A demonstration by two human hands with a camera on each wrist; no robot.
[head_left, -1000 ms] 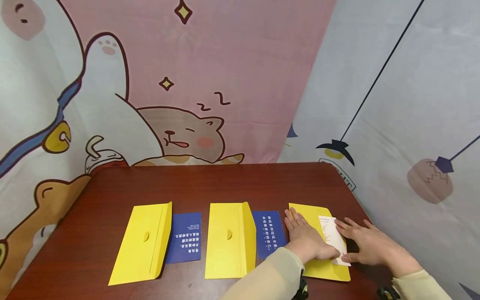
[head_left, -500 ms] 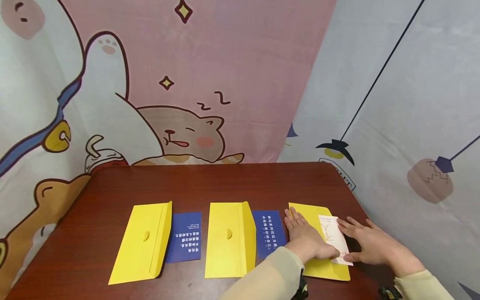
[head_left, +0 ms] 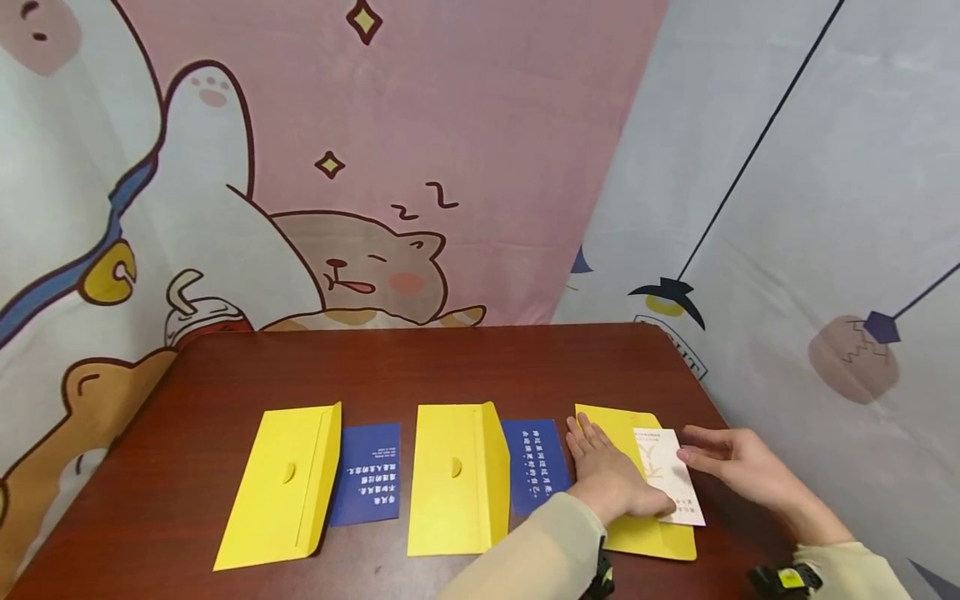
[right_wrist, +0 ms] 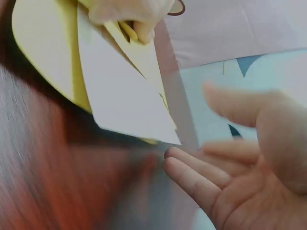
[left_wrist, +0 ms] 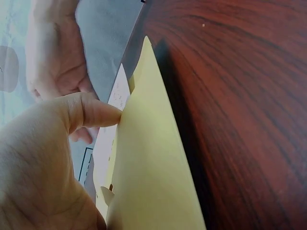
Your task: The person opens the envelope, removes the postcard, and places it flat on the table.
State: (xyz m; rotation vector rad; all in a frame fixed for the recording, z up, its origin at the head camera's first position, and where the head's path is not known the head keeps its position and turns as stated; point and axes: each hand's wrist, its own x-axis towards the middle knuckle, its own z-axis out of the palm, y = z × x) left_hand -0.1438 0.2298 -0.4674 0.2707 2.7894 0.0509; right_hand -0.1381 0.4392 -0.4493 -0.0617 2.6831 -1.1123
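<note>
**Item: white card [head_left: 669,475].** Thin, stiff rectangular slip, pale face with faint print and a slender gold motif. It lies at the right end of the table, half out of the right-hand yellow envelope [head_left: 633,533], its long edge aslant over the open flap.

**Yellow envelope.** Smooth matte paper, long rectangle with a rounded flap end, flat on the wood near the table's right edge.

**Left hand [head_left: 609,477].** Flat on the envelope, fingers straight and together, thumb laid against the card's near edge; it presses rather than pinches. The left wrist view shows the thumb [left_wrist: 91,111] at the seam where card meets envelope.

**Right hand [head_left: 738,467].** Lifted just beside the card, palm open, fingers spread and relaxed, holding nothing. The right wrist view shows a gap between fingertips [right_wrist: 180,165] and card.

**Risks, as judged.** With only the thumb on it, the card could skew or catch a corner on the flap and crease. Smooth paper on polished wood slides easily, so if the pressing hand eases, the envelope may drift toward the table edge close by.

**Surroundings.** Two more yellow envelopes, middle [head_left: 450,479] and left [head_left: 281,486], each with a dark blue card [head_left: 534,465] [head_left: 367,475] printed in white emerging from its right side. Table [head_left: 450,367]: glossy reddish-brown wood grain. Behind: soft printed cloth backdrop [head_left: 390,167] with cartoon animals in pink and grey.
</note>
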